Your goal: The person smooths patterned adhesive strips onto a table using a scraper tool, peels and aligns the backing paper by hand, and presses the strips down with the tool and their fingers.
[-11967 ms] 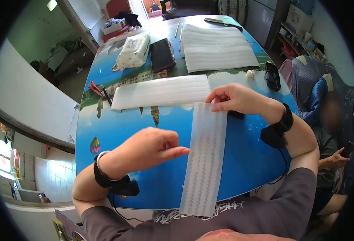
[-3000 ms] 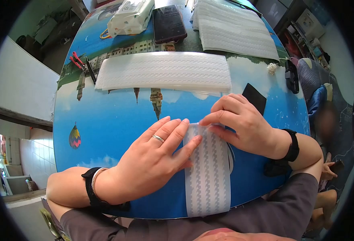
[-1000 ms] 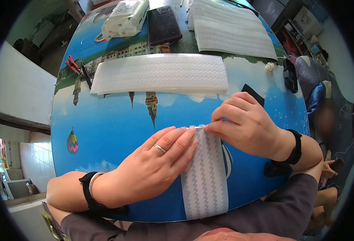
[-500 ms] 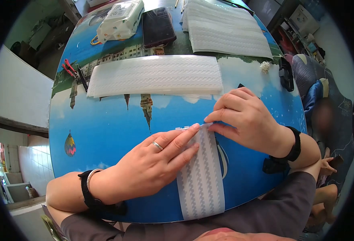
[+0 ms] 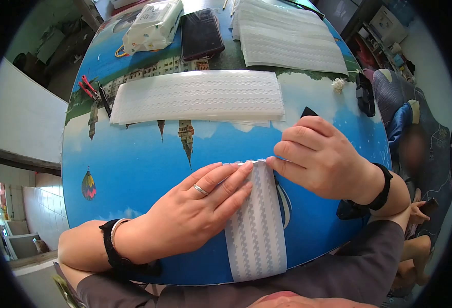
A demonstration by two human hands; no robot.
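A white strip sheet (image 5: pixel 259 231) with rows of grey wavy pattern lies lengthwise before me, its near end at the table edge. My left hand (image 5: pixel 200 205) lies flat across its upper left part, fingers stretched out and fingertips by the small white tabs along the far edge. At the sheet's far right corner is my right hand (image 5: pixel 321 159), fingers curled inward, with one fingertip against the corner. Behind its knuckles a black pointed piece (image 5: pixel 309 111) shows; whether it is in the hand or on the table I cannot tell. A pale loop (image 5: pixel 286 205) pokes out right of the sheet.
A stack of embossed white strips (image 5: pixel 200 96) lies beyond my hands, with a larger stack (image 5: pixel 292 41) at the far right. A phone (image 5: pixel 202 33), a wipes pack (image 5: pixel 154 25), red-handled pliers (image 5: pixel 87 86) and a black buckle (image 5: pixel 364 95) surround them. Another person's hand (image 5: pixel 418 210) shows at right.
My right hand has drawn slightly right and its fingers have curled from a pinch at the sheet's corner. The left hand stays nearly still on the sheet.
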